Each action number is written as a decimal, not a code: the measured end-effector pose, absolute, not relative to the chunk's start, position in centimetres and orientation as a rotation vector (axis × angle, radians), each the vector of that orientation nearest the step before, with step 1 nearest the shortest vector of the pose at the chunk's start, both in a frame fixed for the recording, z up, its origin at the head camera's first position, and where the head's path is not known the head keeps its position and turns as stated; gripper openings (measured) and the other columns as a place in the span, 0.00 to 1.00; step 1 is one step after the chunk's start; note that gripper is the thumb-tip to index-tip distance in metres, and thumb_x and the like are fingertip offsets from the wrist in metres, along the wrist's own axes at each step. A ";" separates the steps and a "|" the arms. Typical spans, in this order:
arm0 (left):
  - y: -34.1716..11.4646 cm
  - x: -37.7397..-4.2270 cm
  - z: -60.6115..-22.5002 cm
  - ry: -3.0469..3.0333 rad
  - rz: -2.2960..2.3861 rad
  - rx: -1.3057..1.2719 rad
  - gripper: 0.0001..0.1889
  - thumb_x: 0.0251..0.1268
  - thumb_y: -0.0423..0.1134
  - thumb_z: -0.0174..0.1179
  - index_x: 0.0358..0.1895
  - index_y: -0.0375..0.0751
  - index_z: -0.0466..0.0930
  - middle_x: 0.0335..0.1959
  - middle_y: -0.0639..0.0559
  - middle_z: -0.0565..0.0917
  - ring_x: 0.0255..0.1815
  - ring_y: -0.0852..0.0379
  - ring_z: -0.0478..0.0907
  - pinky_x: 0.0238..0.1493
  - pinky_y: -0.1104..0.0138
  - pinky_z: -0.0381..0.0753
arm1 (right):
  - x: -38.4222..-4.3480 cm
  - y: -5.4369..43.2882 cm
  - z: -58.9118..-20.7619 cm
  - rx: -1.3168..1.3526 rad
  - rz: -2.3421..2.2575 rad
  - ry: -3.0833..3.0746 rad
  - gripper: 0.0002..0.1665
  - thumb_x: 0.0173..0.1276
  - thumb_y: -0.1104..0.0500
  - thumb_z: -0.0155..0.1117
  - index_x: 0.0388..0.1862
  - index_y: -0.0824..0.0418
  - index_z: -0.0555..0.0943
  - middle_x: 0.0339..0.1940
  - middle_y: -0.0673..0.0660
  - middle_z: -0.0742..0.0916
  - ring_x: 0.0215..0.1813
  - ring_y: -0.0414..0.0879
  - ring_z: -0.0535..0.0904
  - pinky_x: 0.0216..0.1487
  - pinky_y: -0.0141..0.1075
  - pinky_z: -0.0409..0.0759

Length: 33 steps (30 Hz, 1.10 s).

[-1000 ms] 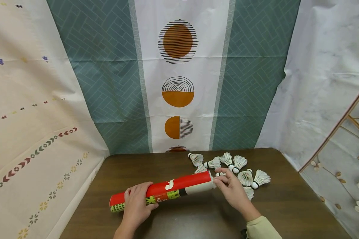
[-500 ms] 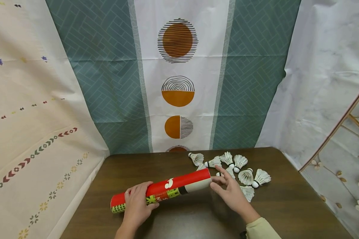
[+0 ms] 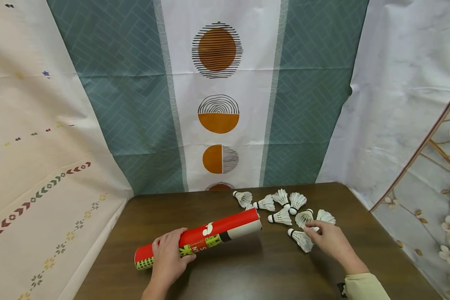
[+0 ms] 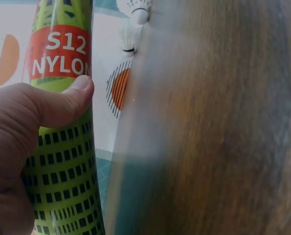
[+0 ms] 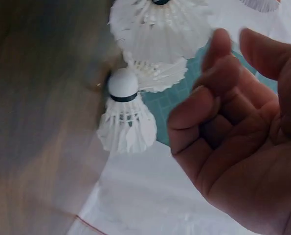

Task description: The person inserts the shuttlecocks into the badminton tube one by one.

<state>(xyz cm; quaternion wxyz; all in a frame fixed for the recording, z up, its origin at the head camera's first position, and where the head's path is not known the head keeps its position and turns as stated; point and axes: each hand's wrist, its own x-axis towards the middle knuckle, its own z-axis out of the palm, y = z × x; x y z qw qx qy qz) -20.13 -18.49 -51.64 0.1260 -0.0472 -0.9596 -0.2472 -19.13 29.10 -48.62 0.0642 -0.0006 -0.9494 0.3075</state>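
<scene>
My left hand [image 3: 168, 258] grips a red, green and white shuttlecock tube [image 3: 228, 227] near its left end. In the left wrist view the thumb lies across the tube [image 4: 62, 161], just below the printed words S12 NYLON. The tube's right end is tilted up off the table. My right hand [image 3: 331, 241] is over the right side of the table with its fingers loosely bent and nothing between them. Close to its fingertips are a white feather shuttlecock [image 3: 301, 240] and another shuttlecock [image 3: 304, 217]. One with a black-banded cork [image 5: 128, 117] shows beside the hand in the right wrist view.
Several more shuttlecocks lie toward the back right of the dark wooden table [image 3: 225, 275], among them one shuttlecock [image 3: 281, 216] just right of the tube's raised end. Patterned cloths [image 3: 135, 83] hang behind the table and along both sides.
My right hand has left the tube's open end and moved right, over the shuttlecocks. The white feathers at the tube's mouth have gone further in. My left hand keeps its grip.
</scene>
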 end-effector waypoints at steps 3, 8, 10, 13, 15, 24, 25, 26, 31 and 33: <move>-18.3 -20.1 -51.7 -2.794 -0.717 -0.144 0.47 0.40 0.44 0.90 0.69 0.49 0.77 0.66 0.45 0.85 0.68 0.39 0.75 0.71 0.37 0.59 | -19.2 29.4 -49.3 0.030 0.890 -2.917 0.19 0.77 0.51 0.69 0.57 0.61 0.89 0.29 0.48 0.90 0.31 0.40 0.80 0.34 0.37 0.76; -18.3 -19.9 -51.7 -2.795 -0.716 -0.149 0.46 0.40 0.44 0.90 0.69 0.49 0.77 0.66 0.45 0.85 0.68 0.39 0.75 0.71 0.37 0.59 | -19.3 28.8 -50.1 0.042 0.845 -2.906 0.17 0.76 0.51 0.70 0.55 0.61 0.90 0.45 0.57 0.94 0.44 0.51 0.89 0.45 0.49 0.86; -18.3 -19.9 -51.7 -2.794 -0.718 -0.147 0.46 0.40 0.44 0.90 0.69 0.49 0.77 0.66 0.45 0.85 0.68 0.39 0.75 0.71 0.36 0.59 | -19.3 28.5 -50.1 0.040 0.833 -2.883 0.17 0.76 0.52 0.70 0.54 0.62 0.90 0.48 0.60 0.94 0.48 0.56 0.91 0.50 0.53 0.87; -18.4 -19.7 -51.6 -2.791 -0.717 -0.142 0.46 0.40 0.44 0.90 0.69 0.49 0.77 0.66 0.45 0.85 0.68 0.38 0.75 0.71 0.36 0.59 | -19.4 28.1 -50.2 0.038 0.828 -2.837 0.14 0.75 0.54 0.72 0.51 0.62 0.91 0.48 0.60 0.94 0.48 0.57 0.91 0.50 0.53 0.87; -18.5 -19.7 -51.6 -2.790 -0.716 -0.142 0.46 0.40 0.44 0.90 0.69 0.49 0.77 0.66 0.45 0.85 0.68 0.38 0.75 0.71 0.36 0.59 | -19.5 27.9 -50.2 0.021 0.853 -2.799 0.11 0.74 0.56 0.73 0.49 0.60 0.91 0.45 0.58 0.94 0.46 0.53 0.90 0.48 0.49 0.86; -18.3 -19.5 -52.0 -2.787 -0.679 -0.171 0.46 0.39 0.45 0.90 0.67 0.49 0.78 0.65 0.46 0.85 0.67 0.40 0.77 0.71 0.35 0.61 | -19.7 26.5 -49.4 -0.002 1.191 -2.618 0.13 0.74 0.55 0.73 0.53 0.57 0.92 0.49 0.56 0.95 0.43 0.27 0.83 0.43 0.28 0.81; -18.2 -19.5 -52.1 -2.787 -0.675 -0.177 0.46 0.38 0.45 0.90 0.67 0.49 0.78 0.65 0.47 0.86 0.67 0.40 0.77 0.71 0.35 0.61 | -19.7 26.3 -49.2 0.005 1.245 -2.598 0.13 0.75 0.55 0.73 0.54 0.57 0.92 0.50 0.57 0.95 0.44 0.27 0.83 0.43 0.28 0.82; -18.2 -19.5 -52.2 -2.785 -0.672 -0.183 0.46 0.38 0.45 0.90 0.67 0.49 0.78 0.64 0.47 0.86 0.67 0.41 0.77 0.71 0.35 0.61 | -19.7 26.0 -49.0 0.011 1.290 -2.585 0.14 0.75 0.54 0.73 0.54 0.57 0.91 0.51 0.57 0.94 0.45 0.27 0.82 0.44 0.28 0.82; -18.0 -19.5 -52.3 -2.768 -0.670 -0.204 0.46 0.37 0.44 0.91 0.67 0.49 0.79 0.63 0.47 0.86 0.66 0.42 0.77 0.71 0.36 0.61 | -19.6 24.4 -48.3 0.090 1.480 -2.545 0.13 0.74 0.55 0.73 0.53 0.59 0.91 0.50 0.56 0.94 0.43 0.29 0.82 0.42 0.28 0.82; -17.9 -19.5 -52.4 -2.768 -0.667 -0.209 0.46 0.37 0.44 0.91 0.66 0.49 0.79 0.63 0.48 0.86 0.66 0.42 0.78 0.71 0.36 0.61 | -19.6 23.6 -48.1 0.145 1.538 -2.546 0.12 0.73 0.57 0.74 0.52 0.59 0.91 0.46 0.55 0.94 0.40 0.31 0.82 0.41 0.29 0.82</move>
